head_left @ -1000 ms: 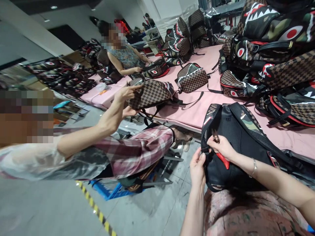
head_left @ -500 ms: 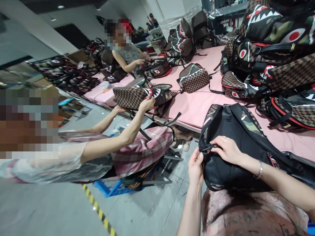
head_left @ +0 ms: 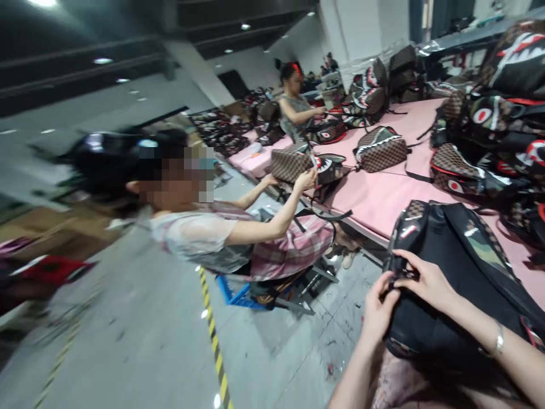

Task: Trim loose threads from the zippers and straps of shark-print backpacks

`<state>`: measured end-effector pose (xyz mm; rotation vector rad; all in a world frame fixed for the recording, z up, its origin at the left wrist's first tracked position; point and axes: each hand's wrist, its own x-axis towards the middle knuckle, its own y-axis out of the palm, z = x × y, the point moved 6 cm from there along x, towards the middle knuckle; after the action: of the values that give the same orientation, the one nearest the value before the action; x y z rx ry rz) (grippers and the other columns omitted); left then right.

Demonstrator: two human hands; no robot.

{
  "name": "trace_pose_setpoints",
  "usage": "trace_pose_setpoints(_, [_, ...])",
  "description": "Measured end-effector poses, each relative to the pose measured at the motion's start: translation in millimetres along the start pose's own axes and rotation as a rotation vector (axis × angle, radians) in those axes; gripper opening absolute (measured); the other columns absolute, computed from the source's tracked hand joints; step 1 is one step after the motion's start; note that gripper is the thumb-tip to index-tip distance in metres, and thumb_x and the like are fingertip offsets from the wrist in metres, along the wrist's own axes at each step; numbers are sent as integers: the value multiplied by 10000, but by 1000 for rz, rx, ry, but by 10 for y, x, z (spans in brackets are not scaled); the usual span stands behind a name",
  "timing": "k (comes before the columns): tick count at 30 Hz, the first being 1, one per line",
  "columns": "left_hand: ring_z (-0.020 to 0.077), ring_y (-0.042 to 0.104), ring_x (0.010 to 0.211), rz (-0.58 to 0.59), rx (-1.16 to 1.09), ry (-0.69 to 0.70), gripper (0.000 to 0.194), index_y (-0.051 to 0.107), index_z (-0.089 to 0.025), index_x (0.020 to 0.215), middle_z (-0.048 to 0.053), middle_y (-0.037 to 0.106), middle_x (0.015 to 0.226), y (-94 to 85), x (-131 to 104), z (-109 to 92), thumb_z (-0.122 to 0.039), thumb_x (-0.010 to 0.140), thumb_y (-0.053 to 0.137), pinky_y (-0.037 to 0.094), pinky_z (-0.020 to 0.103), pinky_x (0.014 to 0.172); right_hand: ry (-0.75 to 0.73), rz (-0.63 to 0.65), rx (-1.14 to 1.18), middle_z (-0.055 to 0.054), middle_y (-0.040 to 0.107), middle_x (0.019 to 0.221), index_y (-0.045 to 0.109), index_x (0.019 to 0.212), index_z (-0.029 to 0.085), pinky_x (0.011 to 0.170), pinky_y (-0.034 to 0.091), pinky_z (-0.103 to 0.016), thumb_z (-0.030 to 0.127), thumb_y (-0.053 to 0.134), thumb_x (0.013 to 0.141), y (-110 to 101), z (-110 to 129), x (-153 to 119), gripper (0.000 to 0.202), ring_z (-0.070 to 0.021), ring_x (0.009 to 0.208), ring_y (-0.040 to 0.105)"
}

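A black backpack with checkered and camouflage edges rests on my lap against the pink table, its padded back and shoulder straps facing up. At its left edge, my left hand pinches a black strap. My right hand, with a bracelet at the wrist, reaches across the back panel and grips the same strap just above and right of the left fingers. The small part between the fingertips is blurred.
Checkered shark-face bags lie on the pink table, piled high at the right. A seated co-worker at the left handles another bag; a second person works farther back. Yellow-black tape marks the floor.
The view has swung left, so the table, backpack and hands appear farther right and lower. Both hands remain at the strap, my right fingers now spread wider around it.
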<state>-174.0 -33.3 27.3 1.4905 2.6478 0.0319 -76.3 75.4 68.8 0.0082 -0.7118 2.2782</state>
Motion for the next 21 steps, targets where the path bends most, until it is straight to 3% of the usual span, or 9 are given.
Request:
trace_pose_setpoints(2, [259, 545, 1030, 47, 236, 96, 458, 569, -229, 1169, 95, 618, 1113, -3, -95, -27, -205, 716, 628, 375, 418, 954, 27, 86, -80, 22, 649, 744, 574, 1080, 277, 610, 474, -272, 242, 545, 740, 85, -115, -18, 343, -175, 648, 617])
trace_pose_setpoints(5, [269, 485, 1093, -16, 574, 201, 500, 541, -251, 1199, 99, 577, 1163, -74, -217, -24, -164, 712, 610, 339, 441, 978, 45, 157, -117, 24, 660, 768, 609, 847, 269, 609, 469, -260, 267, 501, 767, 162, -256, -67, 135, -179, 670, 627])
trace_pose_setpoints(8, [264, 493, 1053, -89, 776, 156, 466, 563, -240, 1164, 115, 549, 1157, -172, -256, 33, -180, 705, 614, 388, 415, 915, 56, 131, -120, 25, 653, 733, 598, 787, 258, 586, 464, -241, 335, 499, 773, 149, -298, -125, 126, -168, 634, 615])
trace_pose_setpoints(11, [245, 555, 895, -57, 865, 59, 310, 646, -228, 1021, 95, 620, 928, -267, -233, 57, -182, 721, 581, 433, 375, 800, 69, 73, -117, 19, 659, 740, 613, 807, 257, 585, 469, -225, 373, 514, 757, 103, -297, -173, 161, -168, 649, 622])
trace_pose_setpoints(13, [221, 583, 806, 6, 804, 46, 239, 678, -232, 920, 68, 645, 808, -331, -224, -6, -169, 730, 547, 442, 338, 745, 82, 55, -115, 9, 664, 754, 618, 828, 259, 589, 476, -224, 373, 523, 748, 90, -328, -197, 169, -177, 684, 633])
trace_pose_setpoints(15, [180, 596, 642, 91, 599, -26, 211, 679, -228, 887, 40, 648, 678, -411, -241, -88, -191, 738, 533, 450, 277, 618, 96, 44, -114, -1, 669, 770, 617, 838, 259, 598, 482, -231, 369, 530, 745, 87, -392, -211, 169, -186, 709, 637])
trace_pose_setpoints(18, [119, 506, 387, 267, 188, -244, 233, 655, -213, 950, 14, 617, 517, -499, -348, -252, -275, 743, 567, 384, 206, 425, 112, 37, -89, -14, 670, 783, 616, 838, 250, 630, 488, -241, 384, 531, 751, 97, -509, -215, 181, -190, 729, 634])
trace_pose_setpoints(21, [117, 514, 369, 326, -66, -315, 361, 621, -208, 1061, 48, 653, 568, -618, -500, -584, -328, 720, 628, 379, 203, 399, 138, 41, -21, -29, 672, 800, 612, 830, 231, 666, 492, -251, 422, 531, 765, 119, -611, -204, 217, -195, 753, 633])
